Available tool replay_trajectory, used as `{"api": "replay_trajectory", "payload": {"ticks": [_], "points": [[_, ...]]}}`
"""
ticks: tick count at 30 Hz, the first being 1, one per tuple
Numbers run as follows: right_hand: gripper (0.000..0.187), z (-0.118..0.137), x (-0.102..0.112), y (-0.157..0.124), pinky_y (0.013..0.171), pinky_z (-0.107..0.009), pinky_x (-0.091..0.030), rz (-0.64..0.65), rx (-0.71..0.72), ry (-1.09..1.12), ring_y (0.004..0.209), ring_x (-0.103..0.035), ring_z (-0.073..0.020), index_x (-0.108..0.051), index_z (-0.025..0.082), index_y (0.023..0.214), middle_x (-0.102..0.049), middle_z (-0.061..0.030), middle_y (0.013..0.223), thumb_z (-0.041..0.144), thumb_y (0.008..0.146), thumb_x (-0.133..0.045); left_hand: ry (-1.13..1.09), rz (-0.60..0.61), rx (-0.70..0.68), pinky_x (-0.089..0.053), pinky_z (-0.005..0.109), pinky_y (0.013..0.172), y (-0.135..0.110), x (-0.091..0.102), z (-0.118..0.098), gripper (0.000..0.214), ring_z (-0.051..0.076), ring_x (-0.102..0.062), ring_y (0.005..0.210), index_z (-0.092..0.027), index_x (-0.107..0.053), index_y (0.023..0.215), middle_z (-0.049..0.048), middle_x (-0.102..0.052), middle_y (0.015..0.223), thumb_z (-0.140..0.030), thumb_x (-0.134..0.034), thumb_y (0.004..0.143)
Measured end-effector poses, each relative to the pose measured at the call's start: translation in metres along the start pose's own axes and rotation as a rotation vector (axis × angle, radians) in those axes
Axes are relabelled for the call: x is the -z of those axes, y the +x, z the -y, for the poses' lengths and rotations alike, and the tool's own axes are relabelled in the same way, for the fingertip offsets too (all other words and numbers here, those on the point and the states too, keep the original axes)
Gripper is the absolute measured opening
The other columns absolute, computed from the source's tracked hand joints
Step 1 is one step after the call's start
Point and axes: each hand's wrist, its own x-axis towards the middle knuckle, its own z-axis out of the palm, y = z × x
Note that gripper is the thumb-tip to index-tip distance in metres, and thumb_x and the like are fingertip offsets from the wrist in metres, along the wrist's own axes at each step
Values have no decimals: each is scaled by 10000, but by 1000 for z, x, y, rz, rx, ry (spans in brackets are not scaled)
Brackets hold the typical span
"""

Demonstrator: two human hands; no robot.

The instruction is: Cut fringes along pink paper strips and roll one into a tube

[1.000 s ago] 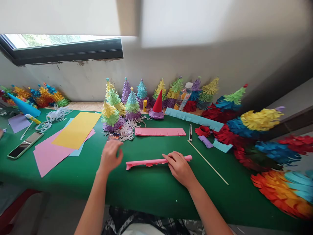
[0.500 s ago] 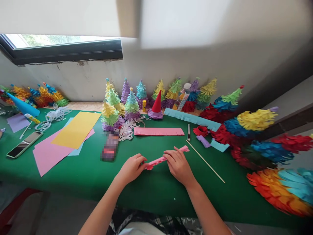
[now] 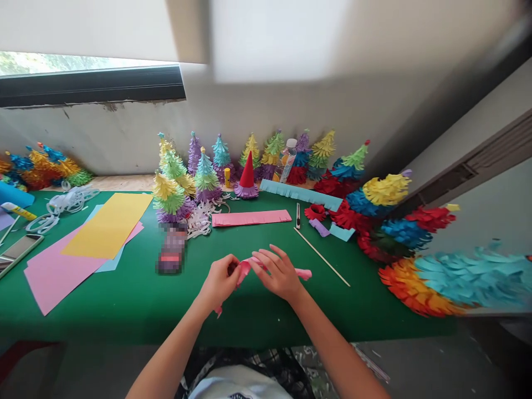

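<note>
A pink fringed paper strip (image 3: 245, 268) is held low over the green table, bent near its left part. My left hand (image 3: 221, 282) pinches it between thumb and curled fingers, and a short end dangles below that hand. Across the strip's middle lies my right hand (image 3: 277, 272), its fingers fairly straight and its thumb mostly hidden; the rolled-looking right end pokes out beyond it. Just behind the hands lies a folded pink paper strip (image 3: 251, 218) with cuts along its edge. A thin wooden stick (image 3: 323, 257) and a utility knife (image 3: 298, 215) rest to the right.
Fringed paper trees, one a yellow-topped tree (image 3: 384, 190), line the back and right. A red cone (image 3: 246, 172), glue stick (image 3: 226, 177) and bottle (image 3: 287, 160) stand at the back. Left are yellow paper (image 3: 110, 224), pink paper (image 3: 54, 277), white cord (image 3: 66, 202) and a phone (image 3: 19, 252).
The pink strip was nearly straight and is now bent at the left. My right hand has slid left along it, closer to my left hand. The view has turned right.
</note>
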Motion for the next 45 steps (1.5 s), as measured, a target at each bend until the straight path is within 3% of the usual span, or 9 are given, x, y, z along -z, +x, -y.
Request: {"api": "replay_trajectory", "payload": {"ticks": [8,14,20,26,31,37,40,42,45], "points": [[200,1,3,6,872,-360,-492,-65,-6,19,862,-614,-171,-652,210,1021,-713,-45,917,126,848,-594,-534,173,286,-430,197,407,-5,-2,-18,317,101,-545,417,-163,-494,691,-40,-527,538,-431,-661,710],[264,-1,2,6,819,-336,-538,7,-98,253,968,-602,-209,-611,130,1069,-683,-115,1004,106,883,-426,-869,255,316,-521,226,623,-13,-1,-18,360,118,-625,659,-125,-622,924,28,-628,786,-206,-776,608],[175,-1,-1,5,771,-299,-539,-30,-108,188,896,-630,-184,-628,172,979,-702,-78,936,105,881,-500,-886,301,332,-517,251,697,-18,-1,-20,407,145,-638,732,-119,-652,911,51,-658,831,-129,-812,537],[163,-13,2,9,809,-307,-520,-21,-146,169,923,-639,-183,-631,186,969,-707,-73,962,109,878,-519,-794,495,424,-538,335,704,-28,-2,-20,326,193,-667,693,-87,-663,877,105,-689,772,-204,-783,598],[205,-22,5,14,806,-308,-511,5,-163,144,898,-634,-175,-623,203,914,-711,-61,932,138,907,-429,-791,549,438,-531,255,624,-32,-4,-18,319,136,-630,632,-113,-697,859,55,-674,733,-145,-770,550],[172,-26,6,18,964,-404,-444,-51,-228,232,852,-636,-157,-599,226,866,-707,-27,914,144,885,-449,-795,670,422,-527,247,622,-36,3,-24,269,126,-621,585,-89,-732,840,67,-668,687,-218,-770,607],[130,-29,10,20,950,-439,-466,-64,-278,368,831,-642,-165,-584,219,860,-697,-30,859,148,870,-476,-816,612,354,-510,226,564,-38,13,-33,240,129,-620,571,-86,-734,779,88,-676,661,-272,-778,635],[110,-30,15,20,927,-440,-488,-36,-322,474,795,-649,-165,-584,220,873,-686,-13,783,157,866,-493,-845,493,314,-467,187,478,-37,21,-41,252,115,-603,524,-95,-726,735,78,-664,613,-318,-788,636],[80,-29,24,21,790,-357,-552,34,-514,611,760,-660,-168,-590,220,916,-691,-21,797,201,852,-546,-893,318,300,-351,141,347,-32,34,-53,285,67,-516,402,-110,-703,674,45,-634,554,-355,-817,585]]}}
